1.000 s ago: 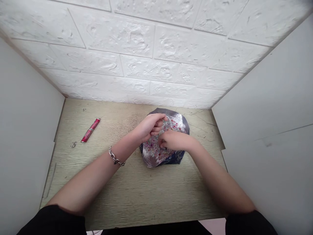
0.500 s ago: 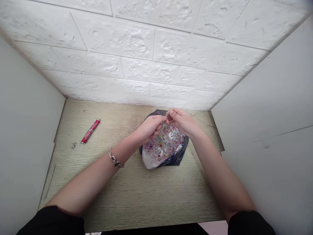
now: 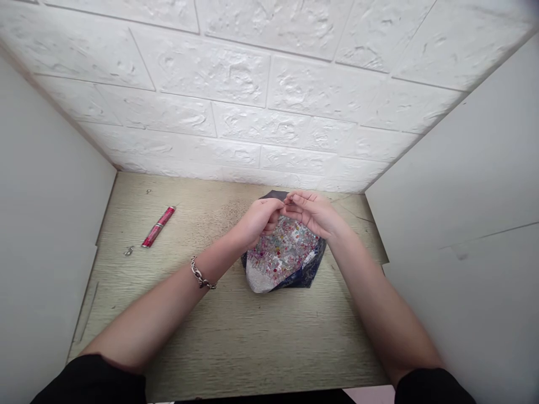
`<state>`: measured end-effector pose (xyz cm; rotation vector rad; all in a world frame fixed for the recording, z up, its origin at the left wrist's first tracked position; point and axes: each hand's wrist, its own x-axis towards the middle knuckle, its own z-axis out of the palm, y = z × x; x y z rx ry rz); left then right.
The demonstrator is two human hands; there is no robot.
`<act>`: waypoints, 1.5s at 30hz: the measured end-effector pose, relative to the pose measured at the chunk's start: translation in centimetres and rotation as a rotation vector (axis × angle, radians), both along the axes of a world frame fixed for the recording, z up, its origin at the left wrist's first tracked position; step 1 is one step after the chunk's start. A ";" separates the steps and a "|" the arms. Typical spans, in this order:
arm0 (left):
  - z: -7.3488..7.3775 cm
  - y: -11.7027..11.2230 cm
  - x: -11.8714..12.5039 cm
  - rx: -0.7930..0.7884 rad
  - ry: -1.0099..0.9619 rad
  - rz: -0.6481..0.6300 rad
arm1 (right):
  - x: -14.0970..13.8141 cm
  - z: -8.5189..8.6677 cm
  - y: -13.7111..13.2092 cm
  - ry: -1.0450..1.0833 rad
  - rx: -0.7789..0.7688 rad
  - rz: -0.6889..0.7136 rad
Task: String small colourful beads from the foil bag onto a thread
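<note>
My left hand (image 3: 263, 217) is closed, with thumb and forefinger pinched together above a pile of small mixed beads (image 3: 278, 252). Whatever sits in that pinch is too small to make out. Fingertip to fingertip with it, my right hand (image 3: 311, 210) curls its fingers with thumb and forefinger close together; anything between them is too fine to name. Pink, red, yellow and clear beads fill an opened dark blue plastic bag (image 3: 305, 275) lying on the table. Both hands cover the far part of the pile.
At left on the wooden table (image 3: 236, 342) lies a slim red tube-shaped packet (image 3: 158, 226). Small silvery bits (image 3: 129, 251) lie beside it. A thin thread-like line runs at the far right. A white brick-pattern wall (image 3: 236, 123) and pale side panels enclose the table.
My right hand has turned slightly and its fingers have shifted a little at the meeting point. The left hand keeps its pinch. The whole view has moved slightly.
</note>
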<state>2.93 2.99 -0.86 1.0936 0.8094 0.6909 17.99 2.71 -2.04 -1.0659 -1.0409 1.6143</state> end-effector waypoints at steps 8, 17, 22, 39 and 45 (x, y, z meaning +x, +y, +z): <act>0.0 -0.1 0.0 0.017 0.005 -0.014 | -0.3 -0.2 -0.1 0.104 0.004 0.025; -0.1 0.0 -0.1 0.033 -0.005 -0.041 | -0.2 -0.8 0.1 0.242 0.048 0.042; 0.0 -0.1 0.1 0.032 0.011 -0.034 | -0.2 -0.9 0.2 0.285 0.032 0.034; -0.2 0.0 0.1 0.058 0.008 -0.038 | -0.3 -1.0 0.2 0.288 0.025 0.021; -0.2 -0.1 0.1 0.057 0.011 -0.044 | -0.2 -1.0 0.2 0.318 0.040 0.035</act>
